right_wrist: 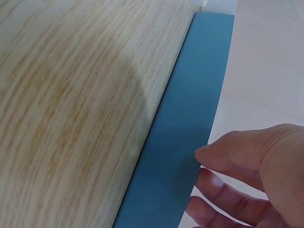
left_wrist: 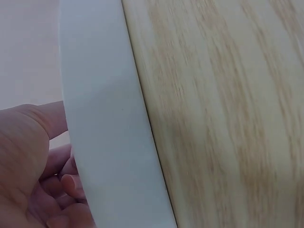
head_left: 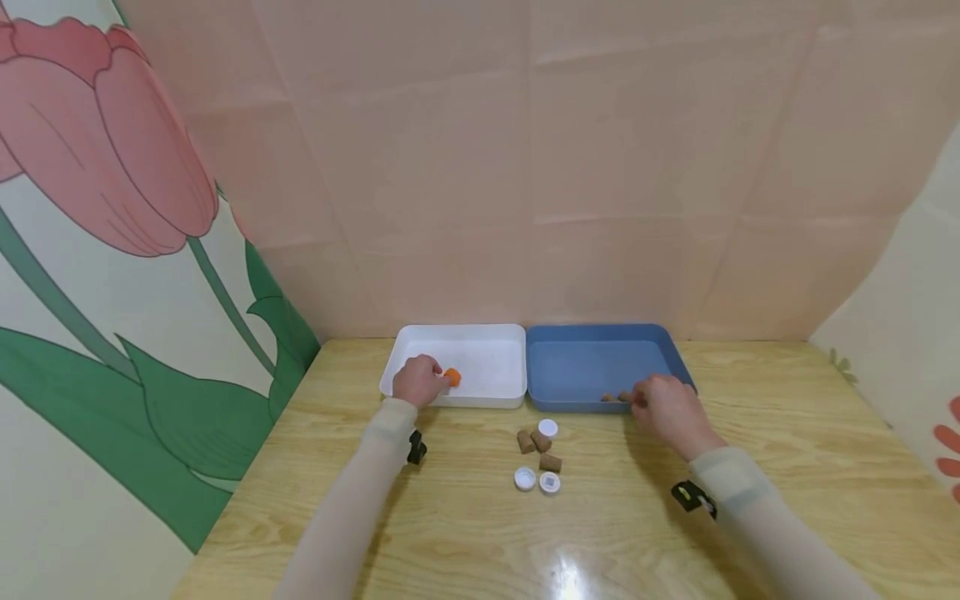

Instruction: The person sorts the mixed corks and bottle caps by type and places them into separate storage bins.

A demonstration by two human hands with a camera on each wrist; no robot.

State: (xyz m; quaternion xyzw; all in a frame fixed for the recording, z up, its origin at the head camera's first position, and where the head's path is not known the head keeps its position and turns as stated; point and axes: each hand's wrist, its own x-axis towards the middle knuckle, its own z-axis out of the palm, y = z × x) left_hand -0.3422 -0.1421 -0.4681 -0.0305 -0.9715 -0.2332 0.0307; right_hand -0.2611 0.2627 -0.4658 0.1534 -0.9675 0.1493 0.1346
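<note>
In the head view, my left hand [head_left: 418, 381] reaches over the front wall of the white tray [head_left: 495, 401], fingertips right at a small orange cap [head_left: 452, 377]. The left wrist view has its fingertips hidden behind the tray wall, so I cannot tell whether they pinch anything. My right hand [head_left: 670, 408] is at the front right of the blue tray [head_left: 592, 350], beside small brown corks [head_left: 607, 397] lying inside near the front wall. In the right wrist view, its thumb [right_wrist: 228, 151] and fingers are slightly apart at the blue rim, with nothing visible between them.
Between my arms on the wooden table [head_left: 450, 533] lie three corks [head_left: 551, 462] and three round white caps [head_left: 547, 428]. The trays stand side by side against a pinkish sheet [head_left: 525, 208]. A panel with a tulip picture [head_left: 105, 133] borders the left side.
</note>
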